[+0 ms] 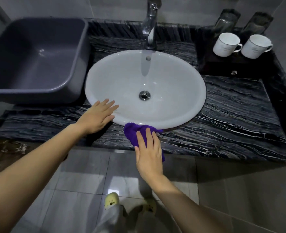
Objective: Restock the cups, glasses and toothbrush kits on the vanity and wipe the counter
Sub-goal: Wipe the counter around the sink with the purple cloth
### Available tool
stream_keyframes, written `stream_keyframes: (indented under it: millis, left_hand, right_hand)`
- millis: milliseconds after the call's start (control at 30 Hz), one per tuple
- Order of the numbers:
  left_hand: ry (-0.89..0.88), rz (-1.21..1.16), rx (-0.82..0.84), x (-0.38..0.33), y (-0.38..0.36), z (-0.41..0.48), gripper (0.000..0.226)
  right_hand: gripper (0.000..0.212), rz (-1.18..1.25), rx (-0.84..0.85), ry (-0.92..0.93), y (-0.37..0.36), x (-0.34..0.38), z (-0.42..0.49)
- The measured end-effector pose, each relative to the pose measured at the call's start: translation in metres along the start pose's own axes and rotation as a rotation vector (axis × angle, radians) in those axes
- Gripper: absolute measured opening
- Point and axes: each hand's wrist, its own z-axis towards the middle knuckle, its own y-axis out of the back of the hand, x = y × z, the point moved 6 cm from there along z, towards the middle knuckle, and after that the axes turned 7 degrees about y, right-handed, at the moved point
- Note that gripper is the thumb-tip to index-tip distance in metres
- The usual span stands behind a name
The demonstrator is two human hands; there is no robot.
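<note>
My right hand [148, 153] presses flat on a purple cloth [133, 134] at the counter's front edge, just below the white basin's rim. My left hand [96, 116] rests open, fingers spread, on the basin [105, 78] rim at its front left. The dark veined marble counter [231, 118] stretches to the right. At the back right, two white cups [226, 44] [255, 46] with handles stand on a dark tray [222, 66]. Behind them stand two clear glasses [227, 19] [258, 22].
A grey plastic tub [36, 56] sits on the counter's left end, overhanging its edge. A chrome tap [149, 26] rises behind the basin, with a metal drain [144, 95] at the basin's bottom. Tiled floor and my slippered feet [112, 200] are below.
</note>
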Motion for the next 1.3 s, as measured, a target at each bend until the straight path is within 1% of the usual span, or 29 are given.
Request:
stream_keyframes:
  millis: [167,233,300,367,433,533,600,667,733,900,1067,1167,1300]
  left_hand:
    - [-0.024,-0.034,0.055,0.007,-0.002,0.002,0.049]
    - [-0.037,-0.08,0.015,0.011,0.001,-0.004,0.049]
    - [-0.028,-0.148,-0.088,0.023,0.008,-0.02,0.05]
    - [0.025,-0.191,-0.17,0.046,0.01,-0.048,0.057]
    - [0.109,-0.193,-0.203,0.077,0.004,-0.079,0.061]
    - [0.305,-0.124,-0.186,0.127,-0.011,-0.116,0.066]
    - [0.422,-0.079,-0.154,0.152,-0.018,-0.132,0.075]
    - [0.465,-0.07,-0.123,0.164,-0.024,-0.14,0.088]
    - [0.471,-0.081,-0.133,0.168,-0.028,-0.142,0.093]
    - [0.469,-0.085,-0.158,0.171,-0.032,-0.143,0.084]
    - [0.451,-0.099,-0.178,0.173,-0.034,-0.143,0.084]
    - [0.44,-0.105,-0.19,0.174,-0.035,-0.143,0.085]
    - [0.411,-0.124,-0.213,0.175,-0.034,-0.143,0.083]
  right_hand:
    - [0.05,-0.065,-0.108,-0.068,-0.008,0.017,0.004]
    - [0.048,-0.078,-0.127,-0.093,-0.013,0.025,0.007]
    - [0.047,-0.094,-0.141,-0.122,-0.017,0.032,0.008]
    - [0.047,-0.085,-0.161,-0.145,-0.02,0.039,0.009]
    - [0.047,-0.069,-0.175,-0.16,-0.026,0.05,0.013]
    - [0.047,-0.051,-0.178,-0.151,-0.04,0.081,0.025]
    - [0.047,-0.019,-0.19,-0.179,-0.048,0.099,0.033]
    - [0.048,-0.006,-0.191,-0.221,-0.055,0.112,0.04]
    - [0.048,-0.013,-0.188,-0.236,-0.062,0.121,0.046]
    - [0.049,-0.031,-0.174,-0.217,-0.074,0.144,0.063]
    - [0.051,-0.022,-0.123,-0.182,-0.085,0.167,0.076]
    - [0.05,-0.028,-0.125,-0.148,-0.088,0.179,0.083]
    - [0.05,0.016,-0.053,-0.1,-0.097,0.199,0.091]
